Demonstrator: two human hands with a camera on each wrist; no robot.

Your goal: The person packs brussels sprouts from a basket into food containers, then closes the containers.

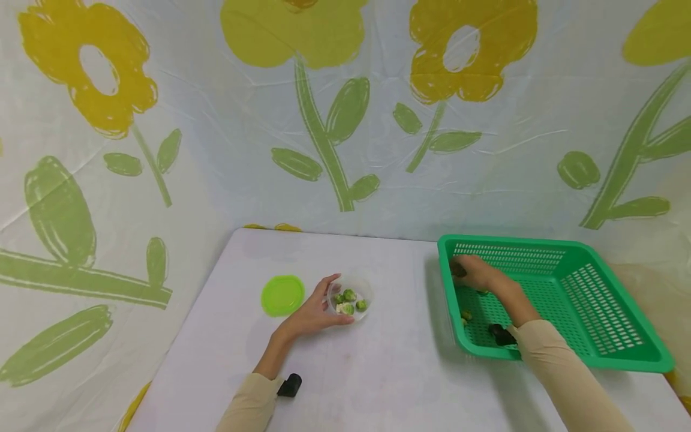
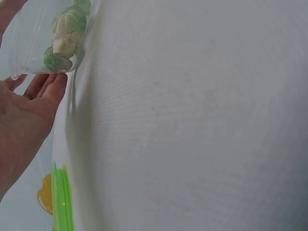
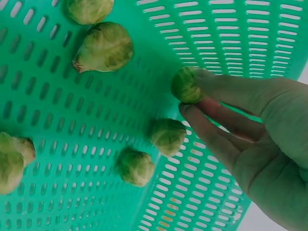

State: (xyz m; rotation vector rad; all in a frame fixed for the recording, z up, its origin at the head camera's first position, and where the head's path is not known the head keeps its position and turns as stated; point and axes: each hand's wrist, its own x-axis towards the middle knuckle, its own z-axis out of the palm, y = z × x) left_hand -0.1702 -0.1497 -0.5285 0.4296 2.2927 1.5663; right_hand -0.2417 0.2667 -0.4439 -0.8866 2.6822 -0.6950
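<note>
My left hand (image 1: 311, 313) curls round a clear round plastic container (image 1: 369, 294) on the table, thumb on the near side and fingers on the far side. Several Brussels sprouts (image 1: 349, 295) lie in it; the left wrist view shows some of them through its wall (image 2: 36, 43). Inside the green basket, at its left end, my right hand (image 1: 475, 273) pinches one Brussels sprout (image 3: 186, 85) between thumb and fingertips. Other sprouts (image 3: 107, 47) lie on the basket floor around it, two of them close below the fingers.
A bright green round lid (image 1: 283, 295) lies left of the container. The green slotted basket (image 1: 550, 361) with raised walls stands on the right of the white-covered table (image 1: 388, 384). Behind hangs a flower-printed sheet (image 1: 388, 198).
</note>
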